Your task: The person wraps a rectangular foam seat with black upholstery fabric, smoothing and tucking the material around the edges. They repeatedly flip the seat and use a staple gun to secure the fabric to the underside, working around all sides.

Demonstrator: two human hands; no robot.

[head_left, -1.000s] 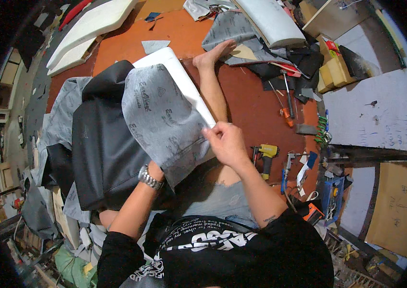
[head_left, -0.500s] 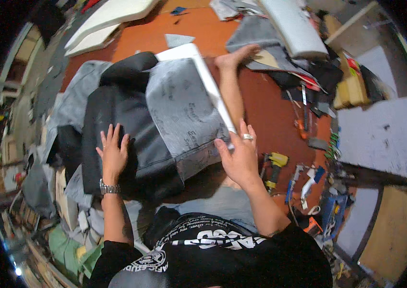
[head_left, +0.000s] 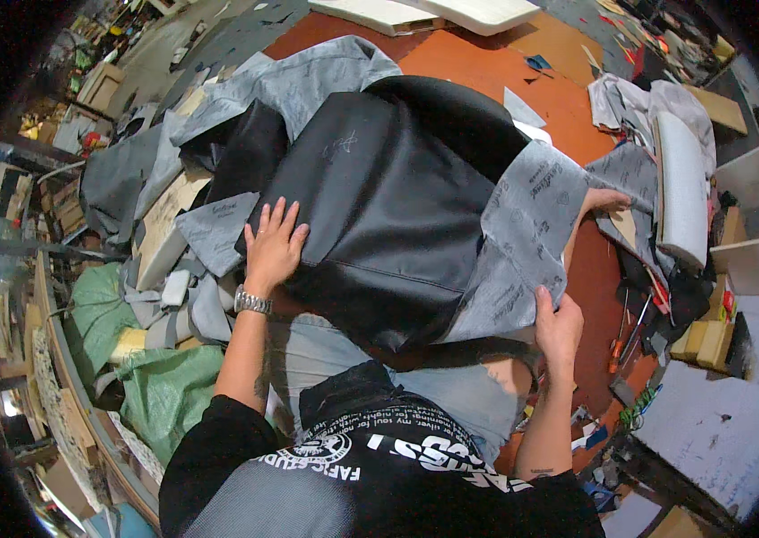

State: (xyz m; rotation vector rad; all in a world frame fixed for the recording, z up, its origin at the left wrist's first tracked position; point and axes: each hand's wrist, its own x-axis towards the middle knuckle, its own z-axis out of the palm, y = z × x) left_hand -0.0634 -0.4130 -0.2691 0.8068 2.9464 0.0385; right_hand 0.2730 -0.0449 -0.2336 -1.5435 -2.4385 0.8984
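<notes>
A large black leather-like cover (head_left: 397, 215) lies across my lap, with a stitched seam along its near part. My left hand (head_left: 274, 249) rests flat on the cover's left edge, fingers spread. On the right, the cover's grey fabric backing (head_left: 523, 233) is turned up and shows dark printing. My right hand (head_left: 560, 330) grips the near right edge of this backing, thumb on top; its other fingers are largely hidden. A small bit of white panel (head_left: 536, 133) shows beyond the backing. My bare foot (head_left: 608, 199) sticks out past the cover's right side.
Grey fabric (head_left: 326, 76) bunches behind the cover. Thick white foam (head_left: 680, 193) and a screwdriver (head_left: 616, 345) lie to the right. A green sack (head_left: 169, 390) and scraps sit at left. White slabs (head_left: 478, 11) lie on the orange-brown floor (head_left: 460, 67) at the far side.
The view has swung left. My right hand has closed on the grey backing's edge, and the backing now covers most of the white panel. My left hand stays flat on the cover.
</notes>
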